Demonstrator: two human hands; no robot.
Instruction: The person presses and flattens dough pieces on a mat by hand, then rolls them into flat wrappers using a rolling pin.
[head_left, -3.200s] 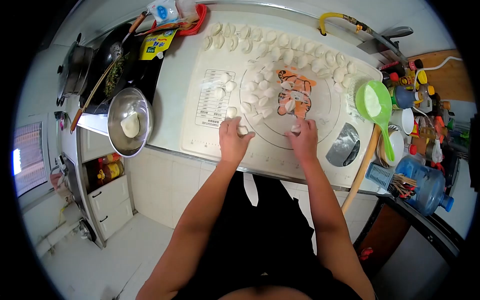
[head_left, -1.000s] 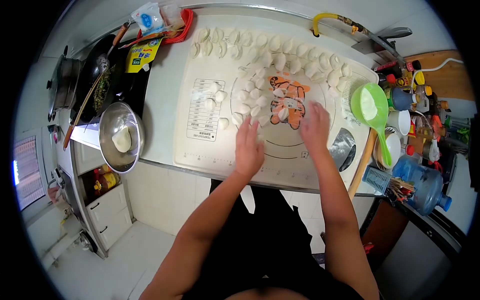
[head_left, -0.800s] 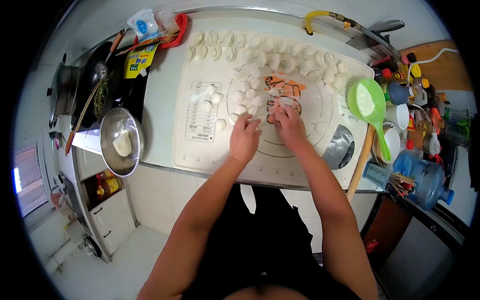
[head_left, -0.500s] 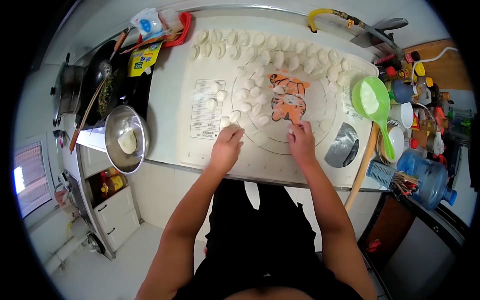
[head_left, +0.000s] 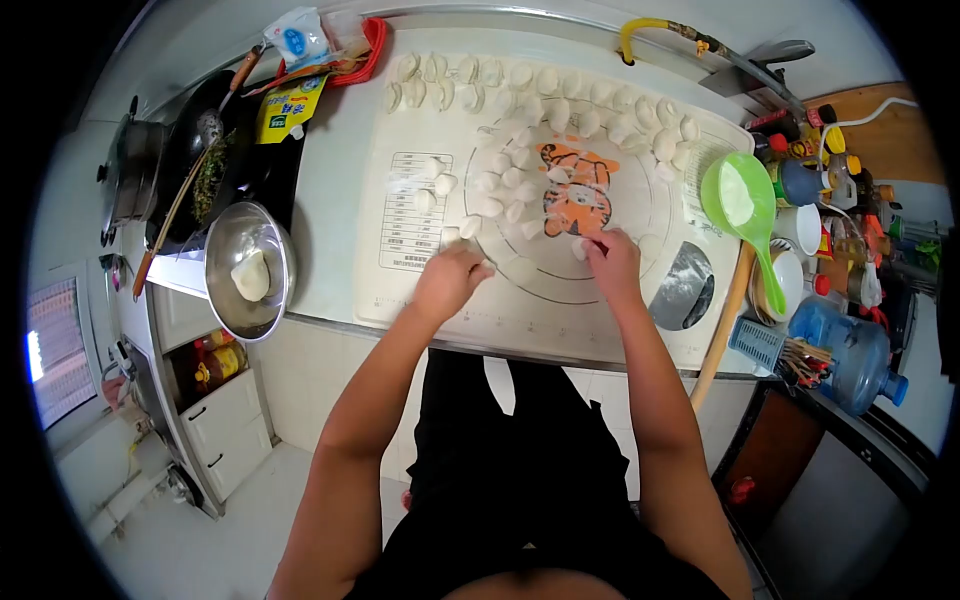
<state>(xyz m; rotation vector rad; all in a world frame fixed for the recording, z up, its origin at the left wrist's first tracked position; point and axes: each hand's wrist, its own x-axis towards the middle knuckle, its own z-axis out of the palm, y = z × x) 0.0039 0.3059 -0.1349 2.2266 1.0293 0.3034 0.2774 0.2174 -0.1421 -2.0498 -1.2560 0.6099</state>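
My left hand is over the front left of the floured mat, its fingers curled together. Whatever lies between them, if anything, is too small to make out. Just beyond its knuckles sit small dough pieces. My right hand is bent at the fingers, with a small white dough piece at its fingertips, by the printed tiger's lower edge. More dough pieces are scattered left of the tiger print. Rows of shaped dumplings line the mat's far side.
At left, a steel bowl holds a dough lump. On the right are a dough scraper, a green scoop with flour, a rolling pin, crowded bottles and a blue water jug.
My right hand has moved slightly away from me and to the right, the white dough piece still at its fingertips. My left hand has shifted slightly left, its fingers more curled.
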